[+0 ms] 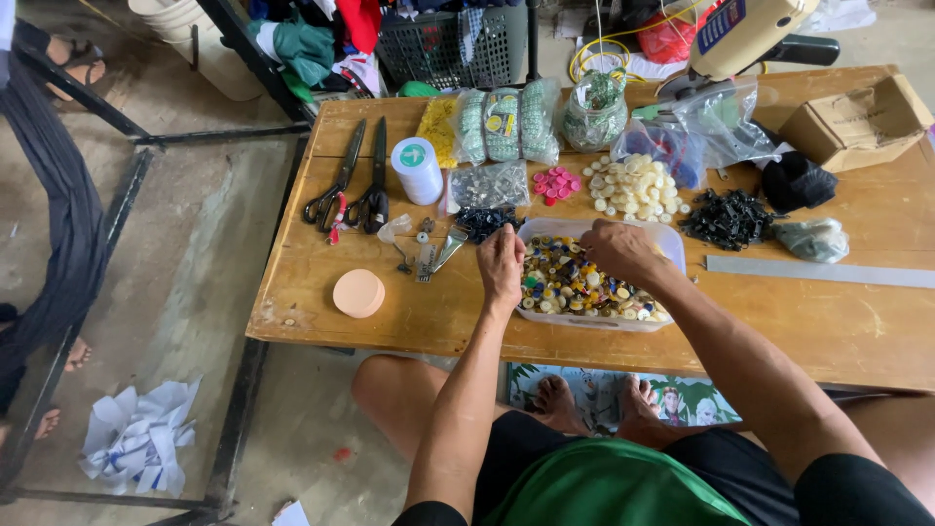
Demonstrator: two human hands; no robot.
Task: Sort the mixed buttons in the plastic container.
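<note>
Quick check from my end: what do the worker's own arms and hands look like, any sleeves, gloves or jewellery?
Both forearms are bare, with no sleeves in view. The left hand and right hand wear no gloves, and no rings, watch or bracelet can be seen. Nearer the body, only green cloth and black cloth show.

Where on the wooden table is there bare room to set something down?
Bare wood: the near-right stretch of the wooden table below the long grey metal ruler, and the near-left corner around the round peach disc. Crowded: the far half, from the black scissors to the brown cardboard box, and around the clear button tub.
</note>
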